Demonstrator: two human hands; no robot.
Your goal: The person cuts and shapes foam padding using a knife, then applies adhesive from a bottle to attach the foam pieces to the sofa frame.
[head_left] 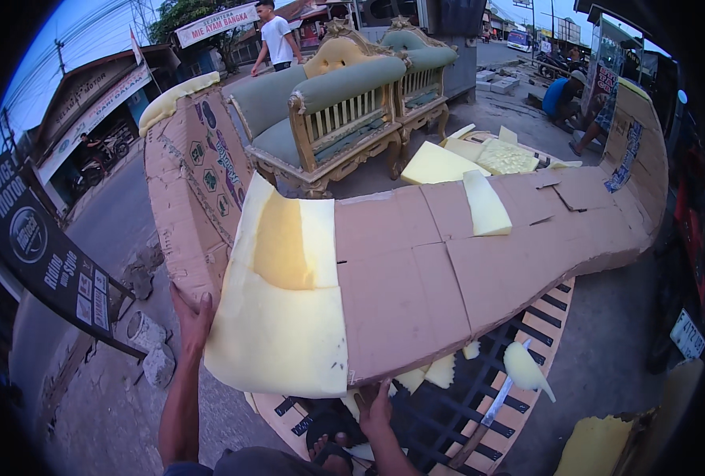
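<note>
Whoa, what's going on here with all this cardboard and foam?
A person has the left hand against the upright left end of a long cardboard-covered piece and the right hand at its near edge. A pale yellow foam sheet lies over its left part, a smaller foam piece near its middle. Below are a black-strapped frame and a knife.

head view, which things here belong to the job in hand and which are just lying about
Likely the job:
cardboard-covered frame, with the left hand at its left end and right hand at its near edge
large foam sheet on it
knife below, probably a tool

Likely just lying about:
foam scraps below
green-and-gold seats behind
concrete lump at left
</note>
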